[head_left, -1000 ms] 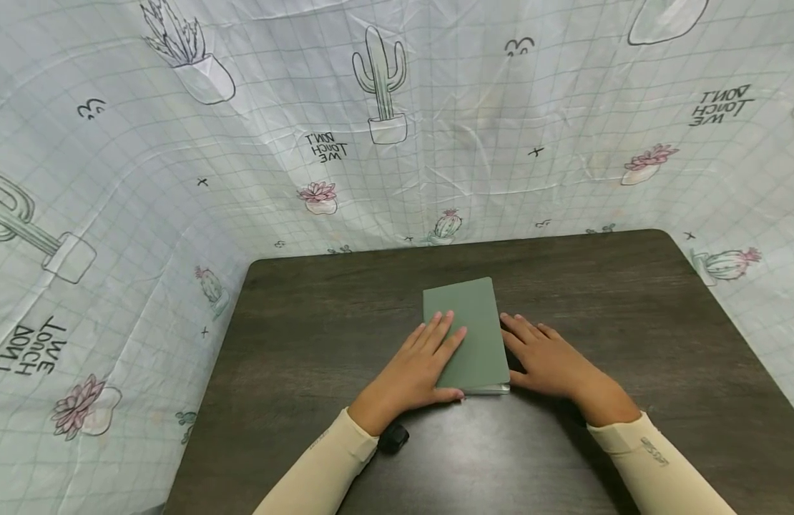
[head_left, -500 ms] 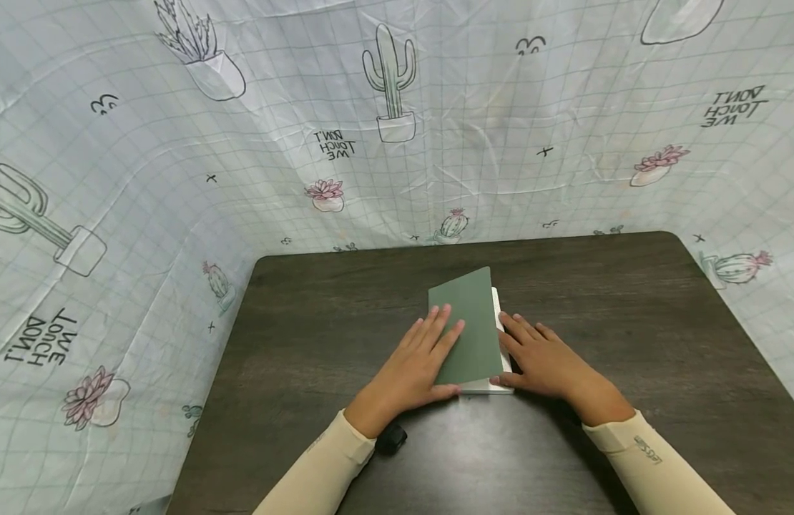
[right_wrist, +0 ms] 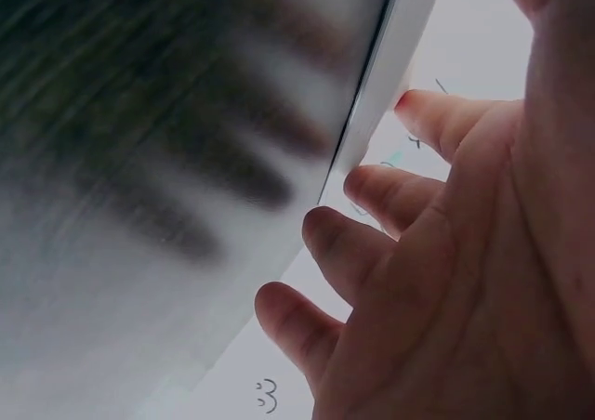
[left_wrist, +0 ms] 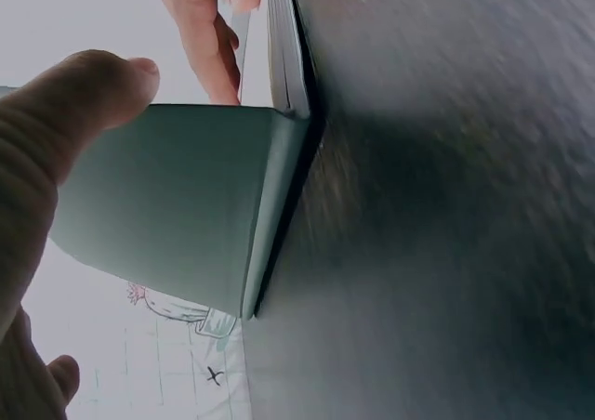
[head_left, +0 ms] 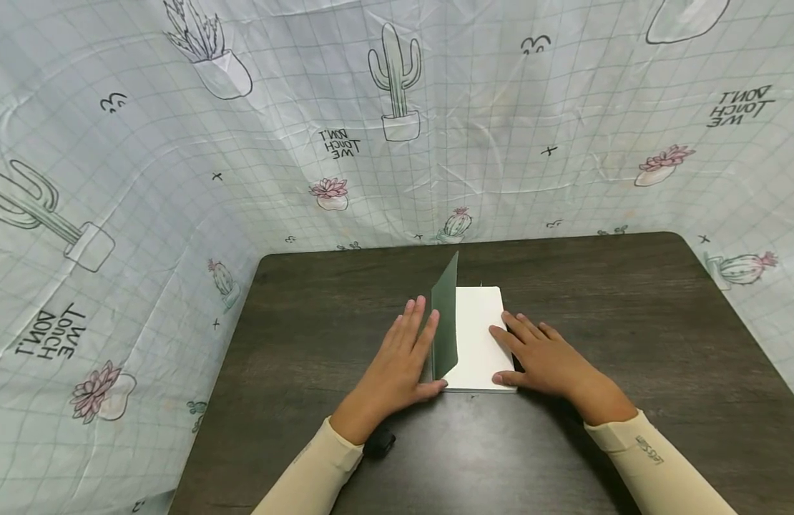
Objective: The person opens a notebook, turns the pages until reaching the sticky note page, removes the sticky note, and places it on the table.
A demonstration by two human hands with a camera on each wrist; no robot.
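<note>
One notebook with a plain green cover and white pages (head_left: 479, 336) lies on a dark wood-grain table (head_left: 320, 322), between the person's bare left hand (head_left: 393, 365) and bare right hand (head_left: 550, 363). The stiff green front cover (head_left: 445, 325) stands raised along the left edge. The left hand, fingers straight and gripping nothing, is at the cover's outer side; whether every finger touches it, I cannot tell. The right hand is spread wide, its thumb and nearest fingertip over the page's right margin. If the left hand gives no backing, the cover could probably drop back over the page. Too light a right-hand hold might let the notebook slide or lift; uneven pressure there could crease the top sheet.
</note>
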